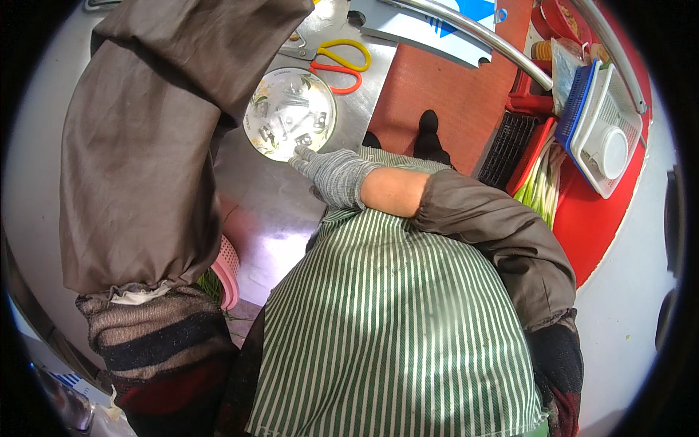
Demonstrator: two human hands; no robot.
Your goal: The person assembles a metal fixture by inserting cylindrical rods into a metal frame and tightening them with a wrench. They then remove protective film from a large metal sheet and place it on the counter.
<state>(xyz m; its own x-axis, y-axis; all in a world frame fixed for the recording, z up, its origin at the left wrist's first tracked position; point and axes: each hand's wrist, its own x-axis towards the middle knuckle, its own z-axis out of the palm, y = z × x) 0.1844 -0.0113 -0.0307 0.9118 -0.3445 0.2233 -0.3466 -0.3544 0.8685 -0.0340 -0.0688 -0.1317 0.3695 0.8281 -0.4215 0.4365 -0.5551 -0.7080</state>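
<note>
My right hand (336, 175), in a grey knit glove, rests at the near rim of a round white plate (255, 137) with a leaf pattern. Its fingers point toward the plate and look loosely stretched, with nothing visible in them; some are tucked out of sight. Inside the plate lie several small clear and dark-metal pieces (303, 138), too small to name. My left arm, in a brown sleeve cover (145, 167), reaches up past the top edge, so the left hand is out of the picture. Beyond the plate lie scissors (339, 69) with one yellow and one orange-red handle.
A steel table (247, 188) holds the plate. A pink perforated basket (228, 273) with greens stands by my left arm. At right are a white basket (610, 186), a white-lidded tub (610, 151), spring onions (545, 182) and a black crate (508, 149). A metal rail (480, 35) crosses above.
</note>
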